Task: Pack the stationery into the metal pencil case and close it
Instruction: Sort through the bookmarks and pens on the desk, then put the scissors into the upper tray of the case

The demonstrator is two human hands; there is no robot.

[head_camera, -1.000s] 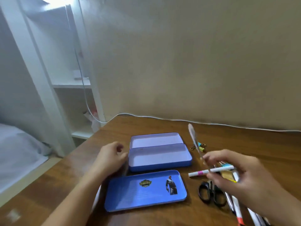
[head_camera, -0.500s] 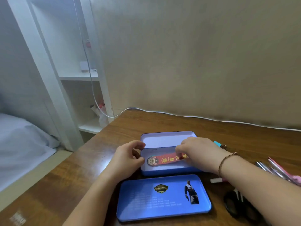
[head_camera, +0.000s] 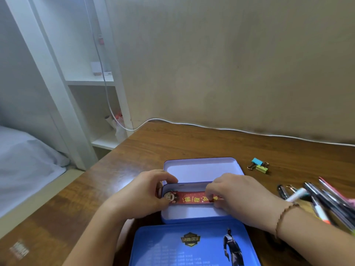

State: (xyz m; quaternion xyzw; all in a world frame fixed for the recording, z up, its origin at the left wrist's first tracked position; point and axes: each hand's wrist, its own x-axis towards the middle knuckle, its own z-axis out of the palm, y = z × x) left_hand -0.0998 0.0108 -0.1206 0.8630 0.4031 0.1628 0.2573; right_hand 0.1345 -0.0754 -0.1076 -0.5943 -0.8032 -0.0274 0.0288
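Since half a second ago the right hand point(head_camera: 238, 198) has shifted slightly along the red cartoon-printed bookmark strip point(head_camera: 192, 200), which now lies flatter in the near tray of the lilac metal pencil case point(head_camera: 192, 213); a second ago that hand was over the pens, holding a thin stick in the air.

At the left, one left hand point(head_camera: 142, 194) curls round the case's left end, thumb on the rim and fingers by the strip's cartoon head. One strip lies lengthwise inside the near tray, and the right hand's bent fingertips press or pinch its right part; which of the two cannot be told. One further lilac tray point(head_camera: 201, 169) stands touching behind it. One blue printed metal lid point(head_camera: 192, 246) lies just in front on the brown wooden desk point(head_camera: 192, 143). To the right sit two binder clips point(head_camera: 259, 166), one blue, one yellow-green, then a bundle of pens point(head_camera: 322, 200), too overlapped to count.
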